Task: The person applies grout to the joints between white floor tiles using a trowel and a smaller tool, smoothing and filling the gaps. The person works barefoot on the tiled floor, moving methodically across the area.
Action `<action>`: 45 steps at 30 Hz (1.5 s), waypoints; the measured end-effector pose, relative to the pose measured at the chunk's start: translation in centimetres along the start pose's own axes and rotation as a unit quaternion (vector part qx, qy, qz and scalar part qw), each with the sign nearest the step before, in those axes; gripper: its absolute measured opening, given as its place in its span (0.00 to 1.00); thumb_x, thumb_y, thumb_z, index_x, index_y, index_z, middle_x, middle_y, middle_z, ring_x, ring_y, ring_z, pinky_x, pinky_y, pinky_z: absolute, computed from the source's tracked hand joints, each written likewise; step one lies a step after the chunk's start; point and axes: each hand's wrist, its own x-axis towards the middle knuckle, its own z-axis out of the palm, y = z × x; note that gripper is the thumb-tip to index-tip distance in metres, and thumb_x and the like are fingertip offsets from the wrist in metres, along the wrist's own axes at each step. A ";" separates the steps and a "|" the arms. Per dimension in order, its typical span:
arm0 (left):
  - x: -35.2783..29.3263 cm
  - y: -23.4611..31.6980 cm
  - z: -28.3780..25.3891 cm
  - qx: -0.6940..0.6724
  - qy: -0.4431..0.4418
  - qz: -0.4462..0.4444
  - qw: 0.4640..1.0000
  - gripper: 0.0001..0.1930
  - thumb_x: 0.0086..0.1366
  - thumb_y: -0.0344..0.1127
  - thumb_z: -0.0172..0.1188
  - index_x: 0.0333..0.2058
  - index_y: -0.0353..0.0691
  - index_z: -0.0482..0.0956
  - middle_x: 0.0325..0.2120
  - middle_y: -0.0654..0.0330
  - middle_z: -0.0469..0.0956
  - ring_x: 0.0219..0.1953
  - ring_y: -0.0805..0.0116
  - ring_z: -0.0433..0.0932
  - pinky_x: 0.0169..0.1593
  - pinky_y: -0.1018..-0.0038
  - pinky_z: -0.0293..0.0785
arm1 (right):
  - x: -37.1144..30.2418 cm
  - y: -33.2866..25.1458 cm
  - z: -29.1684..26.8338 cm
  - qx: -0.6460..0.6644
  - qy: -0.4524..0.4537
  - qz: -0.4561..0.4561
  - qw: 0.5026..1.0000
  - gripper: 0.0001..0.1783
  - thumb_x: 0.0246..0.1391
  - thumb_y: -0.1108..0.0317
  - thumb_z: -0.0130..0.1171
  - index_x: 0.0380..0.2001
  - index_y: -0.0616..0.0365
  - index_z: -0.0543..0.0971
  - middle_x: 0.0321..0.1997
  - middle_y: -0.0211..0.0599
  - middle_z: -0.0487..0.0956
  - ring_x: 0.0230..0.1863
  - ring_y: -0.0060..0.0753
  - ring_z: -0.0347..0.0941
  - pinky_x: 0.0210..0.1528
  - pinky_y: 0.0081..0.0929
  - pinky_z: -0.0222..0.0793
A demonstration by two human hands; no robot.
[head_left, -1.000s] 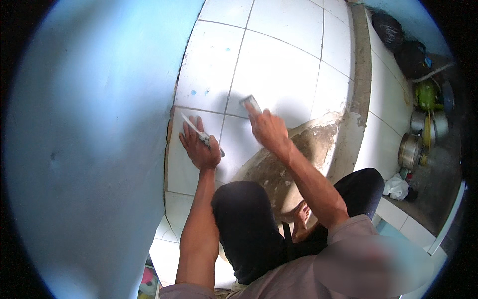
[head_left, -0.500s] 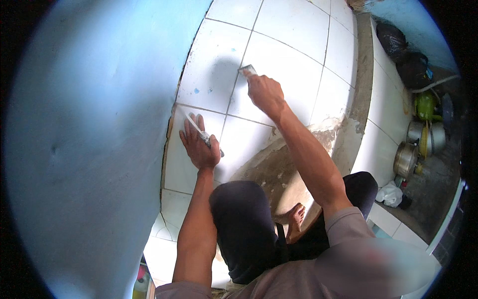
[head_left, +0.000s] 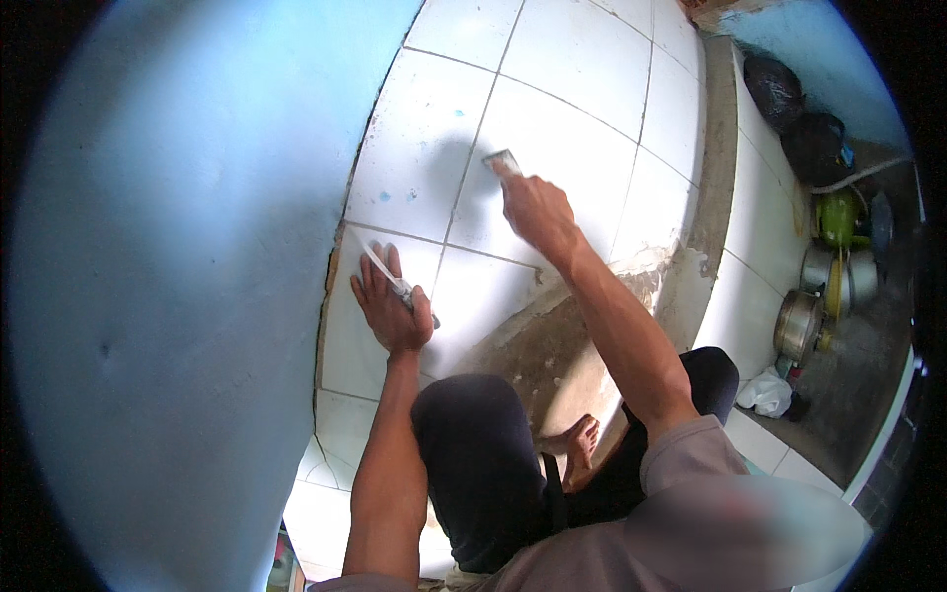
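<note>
White floor tiles (head_left: 572, 99) with dark joints lie below me. In my right hand (head_left: 539, 209) is a small flat scraper (head_left: 501, 160), its blade on a tile just right of a joint. My left hand (head_left: 395, 311) leans on a tile near the blue wall, fingers stretched out. A slim tool with a long pale blade (head_left: 375, 259) and a dark-ended handle runs between its thumb and forefinger. Blue specks (head_left: 385, 196) mark the tile ahead of the left hand.
A blue wall (head_left: 197, 296) rises at the left. Bare grey-brown cement (head_left: 533, 345) borders the tiles near my knees. Beyond a raised ledge (head_left: 712, 178) at right are black bags (head_left: 817, 146), a green container (head_left: 838, 215), metal pots (head_left: 797, 324) and a white plastic bag (head_left: 765, 393).
My right hand has drawn the scraper slightly back and to the right, away from the joint. My left hand stays on the same tile. The view has shifted slightly.
</note>
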 end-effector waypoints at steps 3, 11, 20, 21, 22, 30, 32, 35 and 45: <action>-0.1 0.2 -0.1 -0.002 -0.006 -0.012 1.000 0.40 0.62 0.51 0.45 0.71 0.37 0.63 0.72 0.45 0.61 0.76 0.41 0.52 0.76 0.40 0.37 | 0.3 0.5 0.3 -0.020 0.013 -0.025 0.999 0.26 0.68 0.73 0.47 0.68 0.54 0.73 0.23 0.47 0.83 0.18 0.32 0.78 0.19 0.35 0.76; 0.0 0.1 0.1 -0.008 0.003 0.004 1.000 0.41 0.61 0.51 0.45 0.71 0.37 0.63 0.72 0.45 0.61 0.75 0.40 0.53 0.76 0.39 0.37 | 3.9 2.0 -2.4 -0.024 0.008 0.006 1.000 0.26 0.67 0.74 0.46 0.67 0.49 0.74 0.31 0.50 0.86 0.27 0.45 0.84 0.32 0.49 0.80; 0.2 0.7 0.2 -0.017 0.006 0.003 1.000 0.40 0.61 0.50 0.44 0.71 0.38 0.65 0.71 0.46 0.62 0.76 0.41 0.53 0.76 0.40 0.37 | 4.3 3.9 -3.2 0.012 -0.020 0.080 0.996 0.32 0.58 0.75 0.48 0.66 0.44 0.72 0.35 0.54 0.86 0.36 0.58 0.84 0.41 0.49 0.80; 0.2 0.5 0.1 -0.015 0.003 -0.003 1.000 0.40 0.61 0.50 0.44 0.71 0.37 0.65 0.71 0.46 0.62 0.76 0.41 0.53 0.76 0.40 0.36 | 2.3 3.1 -2.6 0.014 -0.029 0.074 0.997 0.32 0.58 0.75 0.48 0.66 0.44 0.72 0.35 0.54 0.86 0.36 0.58 0.84 0.41 0.49 0.80; 0.2 0.4 -0.1 -0.011 0.003 -0.009 1.000 0.40 0.61 0.50 0.45 0.71 0.37 0.65 0.71 0.46 0.62 0.76 0.41 0.53 0.76 0.40 0.36 | 0.7 2.4 -2.0 0.015 -0.039 0.066 0.997 0.32 0.58 0.75 0.48 0.66 0.45 0.72 0.35 0.54 0.86 0.36 0.58 0.85 0.42 0.50 0.80; 0.4 1.1 0.4 -0.041 0.009 0.001 0.999 0.39 0.61 0.50 0.46 0.70 0.37 0.65 0.71 0.46 0.62 0.76 0.42 0.52 0.76 0.40 0.36 | 2.2 6.2 -2.8 0.010 0.013 0.072 0.997 0.30 0.59 0.74 0.49 0.65 0.46 0.74 0.35 0.54 0.86 0.37 0.56 0.85 0.42 0.50 0.80; -0.2 0.1 -0.1 -0.026 0.010 0.003 1.000 0.39 0.61 0.49 0.46 0.70 0.37 0.65 0.71 0.45 0.62 0.76 0.42 0.52 0.76 0.40 0.36 | 0.1 4.9 -1.8 0.015 -0.029 0.060 0.998 0.30 0.58 0.74 0.48 0.64 0.46 0.75 0.35 0.54 0.86 0.38 0.55 0.85 0.42 0.51 0.80; 0.1 0.6 -0.3 -0.028 0.004 -0.006 1.000 0.39 0.61 0.48 0.46 0.70 0.36 0.65 0.71 0.44 0.62 0.76 0.41 0.52 0.76 0.40 0.36 | 0.9 5.1 -1.9 -0.016 0.007 0.059 0.998 0.30 0.58 0.73 0.48 0.64 0.44 0.75 0.36 0.54 0.86 0.37 0.55 0.85 0.42 0.51 0.80; 0.0 0.3 -0.6 -0.011 0.000 -0.014 1.000 0.40 0.60 0.50 0.46 0.70 0.37 0.65 0.71 0.45 0.62 0.75 0.41 0.54 0.76 0.40 0.37 | 0.9 3.3 -2.2 -0.028 -0.048 0.036 0.998 0.29 0.62 0.72 0.48 0.67 0.44 0.72 0.36 0.54 0.86 0.37 0.53 0.85 0.43 0.50 0.81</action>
